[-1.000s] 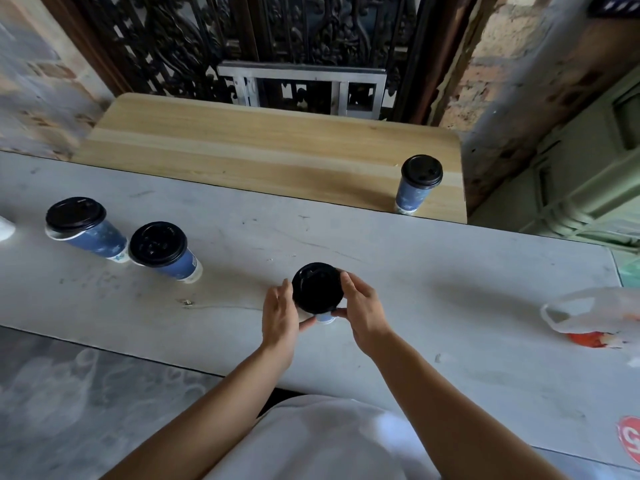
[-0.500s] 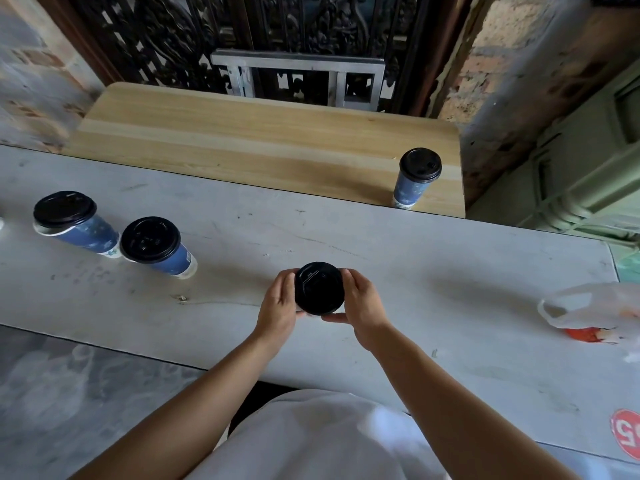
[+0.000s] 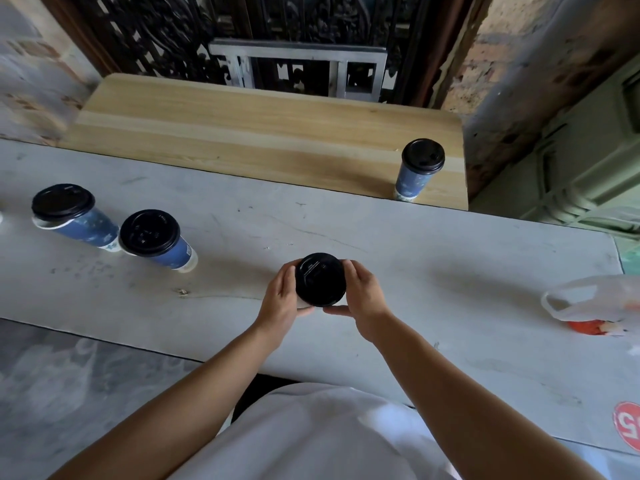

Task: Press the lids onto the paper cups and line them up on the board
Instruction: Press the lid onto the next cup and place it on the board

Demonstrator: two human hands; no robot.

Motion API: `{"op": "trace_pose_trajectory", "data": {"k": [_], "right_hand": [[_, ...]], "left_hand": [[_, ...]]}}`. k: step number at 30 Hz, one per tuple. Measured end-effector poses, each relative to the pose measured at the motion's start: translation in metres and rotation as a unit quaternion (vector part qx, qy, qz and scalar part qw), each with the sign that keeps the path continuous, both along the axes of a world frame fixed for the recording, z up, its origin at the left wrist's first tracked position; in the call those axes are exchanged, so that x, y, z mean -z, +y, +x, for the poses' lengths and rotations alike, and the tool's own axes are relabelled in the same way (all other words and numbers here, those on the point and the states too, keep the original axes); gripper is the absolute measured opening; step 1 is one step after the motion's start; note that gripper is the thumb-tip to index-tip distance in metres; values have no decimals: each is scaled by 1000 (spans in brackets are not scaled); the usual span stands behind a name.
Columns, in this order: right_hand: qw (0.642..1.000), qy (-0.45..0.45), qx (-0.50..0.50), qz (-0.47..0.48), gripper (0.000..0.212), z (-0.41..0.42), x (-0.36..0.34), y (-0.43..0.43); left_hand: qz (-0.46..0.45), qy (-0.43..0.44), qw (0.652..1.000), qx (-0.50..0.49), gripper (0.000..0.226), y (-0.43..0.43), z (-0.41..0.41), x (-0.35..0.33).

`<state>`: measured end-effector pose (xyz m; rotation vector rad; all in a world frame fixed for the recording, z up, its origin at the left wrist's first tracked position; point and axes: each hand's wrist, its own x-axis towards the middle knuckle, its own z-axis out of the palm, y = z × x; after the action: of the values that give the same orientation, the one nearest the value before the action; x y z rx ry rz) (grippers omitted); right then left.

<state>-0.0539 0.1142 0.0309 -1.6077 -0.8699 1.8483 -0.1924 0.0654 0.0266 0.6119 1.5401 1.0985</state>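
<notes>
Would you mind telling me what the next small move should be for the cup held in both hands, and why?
Probably carry it to the wooden board and set it beside the cup already standing there. The left hand and right hand hold the cup by its sides, and its black lid looks seated. Only that one cup is on the board; two lidded cups wait on the grey counter.

Bare grey table leads to the board, blocked only by one lidded cup at its right end.

A black plastic lid caps a paper cup at frame centre; two lidded blue paper cups stand left, one on the pale wooden board upper right.
</notes>
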Motion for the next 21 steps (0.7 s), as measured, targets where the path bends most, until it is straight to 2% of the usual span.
{"op": "trace_pose_trajectory", "data": {"k": [3, 6, 9, 14, 18, 21], "right_hand": [[997, 53, 30, -42, 33, 5, 4, -3], [996, 80, 38, -26, 28, 10, 6, -11], [997, 80, 20, 0, 28, 16, 4, -15], [998, 58, -33, -10, 33, 20, 0, -7], [998, 34, -55, 5, 32, 18, -2, -1], [998, 16, -63, 20, 31, 13, -2, 0]], "left_hand": [[-22, -22, 999, -40, 32, -5, 4, -1], [-43, -30, 996, -76, 26, -8, 7, 2], [-76, -15, 993, -84, 26, -10, 7, 3], [-141, 28, 988, -58, 36, 0, -3, -1], [-62, 51, 996, -37, 24, 4, -5, -2], [-20, 68, 997, -8, 26, 4, -8, 0]]}}
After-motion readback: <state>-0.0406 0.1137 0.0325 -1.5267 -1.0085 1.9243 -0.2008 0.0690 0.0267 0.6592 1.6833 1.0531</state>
